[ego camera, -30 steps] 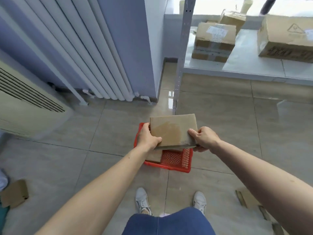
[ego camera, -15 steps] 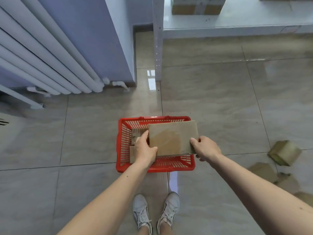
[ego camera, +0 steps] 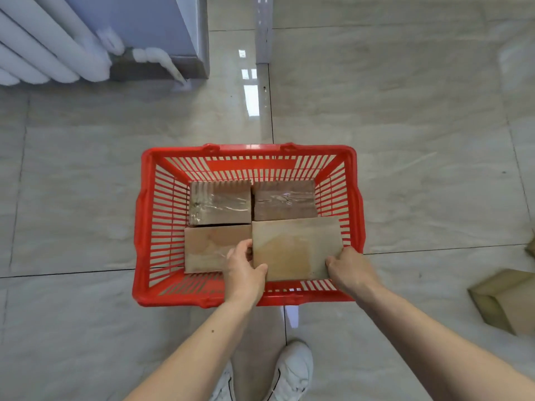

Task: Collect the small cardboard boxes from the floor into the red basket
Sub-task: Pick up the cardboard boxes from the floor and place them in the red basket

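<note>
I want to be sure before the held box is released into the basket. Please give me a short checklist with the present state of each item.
1. Both hands hold the held box: left hand on its left edge, right hand on its right near corner. Ok.
2. Held box is over the red basket, inside its rim. Ok.
3. The near right corner of the basket is free underneath: hidden by the held box. Cannot tell.
4. Three boxes already inside lie flat: two taped boxes at the far side, one plain box near left. Ok.
5. All boxes collected: another box lies on the floor at right. Not ok.
</note>
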